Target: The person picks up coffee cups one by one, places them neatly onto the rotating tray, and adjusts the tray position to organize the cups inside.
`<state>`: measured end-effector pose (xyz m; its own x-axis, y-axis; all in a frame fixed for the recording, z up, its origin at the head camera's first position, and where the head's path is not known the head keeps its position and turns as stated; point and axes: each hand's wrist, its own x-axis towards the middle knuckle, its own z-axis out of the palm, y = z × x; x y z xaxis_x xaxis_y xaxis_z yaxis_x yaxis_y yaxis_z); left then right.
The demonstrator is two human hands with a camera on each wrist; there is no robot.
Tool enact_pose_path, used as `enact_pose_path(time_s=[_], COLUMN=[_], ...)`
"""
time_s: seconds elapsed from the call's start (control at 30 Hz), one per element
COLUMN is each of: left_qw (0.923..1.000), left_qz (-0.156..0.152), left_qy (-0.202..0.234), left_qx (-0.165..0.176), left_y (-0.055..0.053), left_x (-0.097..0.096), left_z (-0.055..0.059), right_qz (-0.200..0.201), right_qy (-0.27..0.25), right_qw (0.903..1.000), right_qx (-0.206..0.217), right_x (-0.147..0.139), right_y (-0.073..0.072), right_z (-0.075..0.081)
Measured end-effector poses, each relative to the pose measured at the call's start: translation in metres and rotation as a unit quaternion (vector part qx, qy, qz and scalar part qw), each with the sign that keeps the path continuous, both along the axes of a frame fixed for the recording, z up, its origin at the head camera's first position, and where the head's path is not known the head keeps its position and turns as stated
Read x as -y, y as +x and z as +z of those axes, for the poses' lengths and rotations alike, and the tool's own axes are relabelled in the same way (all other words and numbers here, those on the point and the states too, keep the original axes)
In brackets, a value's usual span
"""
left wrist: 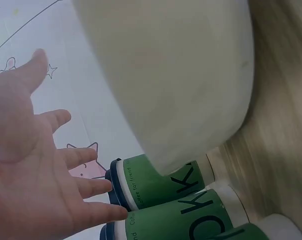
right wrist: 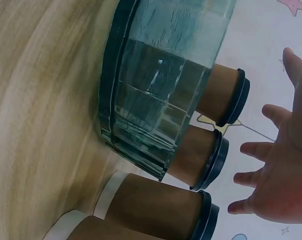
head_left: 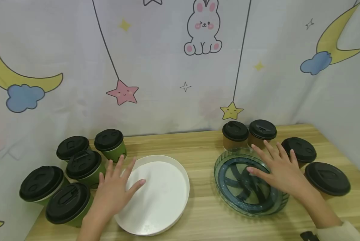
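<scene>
My left hand (head_left: 112, 190), fingers spread and holding nothing, hovers over the left edge of a round white tray (head_left: 158, 197). Green paper cups with black lids, one of them a cup (head_left: 115, 147) near my fingertips, stand to its left. My right hand (head_left: 280, 169) is spread too, above the right side of a round greenish glass dish (head_left: 246, 187) with a ribbed rim and dark swirl base. Brown cups with black lids, such as one cup (right wrist: 151, 202), stand behind and to the right of that dish. In both wrist views the palms show bare.
Both groups of cups rest on a wooden table (head_left: 201, 160). Behind it hangs a white cloth (head_left: 164, 60) printed with a rabbit, stars and moons. A nearer green cup (head_left: 69, 204) stands at the left, and a brown cup (head_left: 327, 180) sits near the table's right edge.
</scene>
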<state>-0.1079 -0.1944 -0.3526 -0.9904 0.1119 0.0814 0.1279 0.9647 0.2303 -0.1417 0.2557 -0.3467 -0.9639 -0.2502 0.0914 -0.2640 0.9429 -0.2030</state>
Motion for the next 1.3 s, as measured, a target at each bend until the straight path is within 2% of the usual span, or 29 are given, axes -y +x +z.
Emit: enact_pose_path(time_s=[0.23,0.3,0.4,0.53,0.63,0.73,0.87,1.07,1.23,1.3], left_qw=[0.9993,0.9983,0.9962,0.9918,0.9889,0.9871,0.9849,0.9831,0.9814,0.9811], left_qz=[-0.008,-0.012,-0.014,-0.017,-0.018,-0.016,-0.010,-0.015,-0.016,-0.013], left_qy=[0.035,0.057,0.086,0.126,0.147,0.159,0.172,0.183,0.191,0.192], left_qx=[0.003,0.005,0.006,0.009,0.007,0.007,0.009,0.004,0.010,0.017], left_y=[-0.001,-0.001,-0.001,-0.001,-0.001,0.000,0.002,0.005,0.007,0.007], left_x=[0.005,0.006,0.008,0.009,0.010,0.010,0.012,0.016,0.018,0.019], left_z=[-0.001,-0.002,-0.003,-0.003,-0.003,-0.002,-0.001,-0.003,-0.004,-0.004], right_qz=[0.026,0.040,0.054,0.056,0.051,0.055,0.066,0.088,0.101,0.103], right_qy=[-0.045,-0.070,-0.117,-0.181,-0.211,-0.229,-0.260,-0.314,-0.334,-0.337], right_qw=[0.9986,0.9966,0.9916,0.9813,0.9744,0.9697,0.9600,0.9354,0.9235,0.9217], right_qx=[-0.010,-0.019,-0.011,0.034,0.059,0.067,0.081,0.136,0.159,0.163], right_x=[0.003,0.006,0.012,0.022,0.031,0.041,0.056,0.079,0.100,0.108], right_y=[-0.006,-0.008,-0.011,-0.011,-0.012,-0.013,-0.014,-0.016,-0.015,-0.016], right_z=[0.008,0.011,0.016,0.023,0.026,0.028,0.024,0.017,0.011,0.007])
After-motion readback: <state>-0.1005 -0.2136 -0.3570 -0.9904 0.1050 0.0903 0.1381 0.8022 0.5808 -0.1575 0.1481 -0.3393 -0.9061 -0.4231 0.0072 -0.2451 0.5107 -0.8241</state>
